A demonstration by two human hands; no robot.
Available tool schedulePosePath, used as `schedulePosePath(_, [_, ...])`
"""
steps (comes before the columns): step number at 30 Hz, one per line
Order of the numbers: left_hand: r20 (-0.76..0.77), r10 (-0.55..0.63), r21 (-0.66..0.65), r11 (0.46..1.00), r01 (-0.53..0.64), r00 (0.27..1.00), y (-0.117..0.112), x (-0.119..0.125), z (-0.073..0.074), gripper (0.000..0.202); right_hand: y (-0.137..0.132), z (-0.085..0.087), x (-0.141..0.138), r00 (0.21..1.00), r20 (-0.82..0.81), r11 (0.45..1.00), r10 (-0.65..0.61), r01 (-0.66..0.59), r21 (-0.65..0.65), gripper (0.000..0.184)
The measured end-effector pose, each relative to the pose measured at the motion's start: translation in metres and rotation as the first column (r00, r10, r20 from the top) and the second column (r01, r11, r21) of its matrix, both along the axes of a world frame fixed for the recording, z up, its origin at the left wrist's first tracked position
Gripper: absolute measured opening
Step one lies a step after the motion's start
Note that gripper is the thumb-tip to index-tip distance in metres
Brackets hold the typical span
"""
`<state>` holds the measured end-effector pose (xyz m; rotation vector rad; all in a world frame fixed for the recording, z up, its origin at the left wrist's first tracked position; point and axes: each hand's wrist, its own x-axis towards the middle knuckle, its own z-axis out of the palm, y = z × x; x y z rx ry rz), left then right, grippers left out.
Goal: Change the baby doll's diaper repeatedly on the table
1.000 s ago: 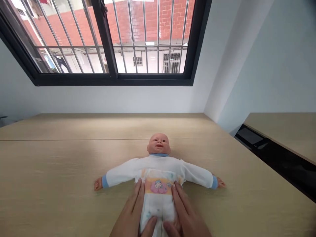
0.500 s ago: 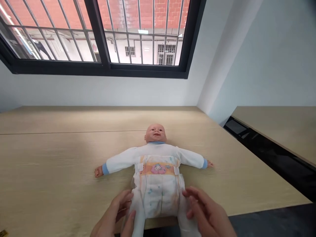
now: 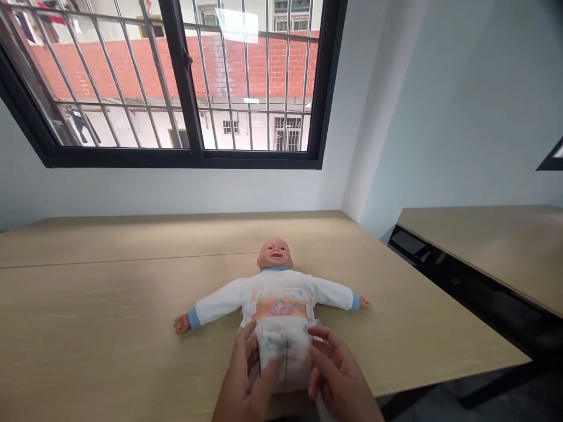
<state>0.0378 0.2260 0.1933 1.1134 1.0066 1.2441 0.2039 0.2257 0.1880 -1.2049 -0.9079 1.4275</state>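
Baby doll (image 3: 275, 254) lies face-up on the pale table (image 3: 109, 346), arms spread wide, head twd the window (image 3: 193, 158), in a white top (image 3: 275, 280) w/ blue cuffs (image 3: 194, 317), plus a white diaper (image 3: 292, 337) w/ an orange band (image 3: 303, 308) across the tummy. L hand (image 3: 244, 378) is at one side of the diaper, fingers bent, thumb over the lower front; R hand (image 3: 341, 369) is at the opp. side, fingers loosely curled, & can't tell if either's gripping the diaper or just touching. 2nd table (image 3: 484, 234) is off to the R, dark gap btwn.
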Motion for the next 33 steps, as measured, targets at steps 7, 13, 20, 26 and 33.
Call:
schedulePosePath(7, [-0.015, 0.003, -0.155, 0.988, -0.005, 1.0, -0.002, -0.014, 0.012, 0.073, 0.006, 0.019, 0.014, 0.99, 0.101, 0.994, 0.096, -0.09, -0.064, 0.054])
schedulePosePath(13, [-0.019, -0.024, -0.185, 0.983, 0.02, 1.0, -0.012, -0.014, 0.007, 0.068, -0.012, 0.025, 0.017, 0.959, 0.285, 1.0, 0.009, -0.015, 0.019, 0.05])
schedulePosePath(20, [0.1, -0.015, -0.186, 0.982, 0.033, 0.995, 0.002, 0.002, 0.006, 0.062, 0.0, 0.013, 0.006, 0.969, 0.163, 0.983, 0.184, -0.179, -0.045, 0.05])
schedulePosePath(26, [0.087, 0.05, -0.207, 0.978, -0.031, 0.995, -0.006, -0.001, 0.007, 0.061, -0.004, 0.027, 0.03, 0.942, 0.331, 0.998, 0.049, -0.036, -0.048, 0.058])
schedulePosePath(33, [0.052, 0.046, -0.222, 0.975, -0.034, 0.998, -0.005, 0.006, 0.007, 0.058, 0.002, 0.021, 0.024, 0.977, 0.093, 0.981, 0.192, -0.188, -0.053, 0.06])
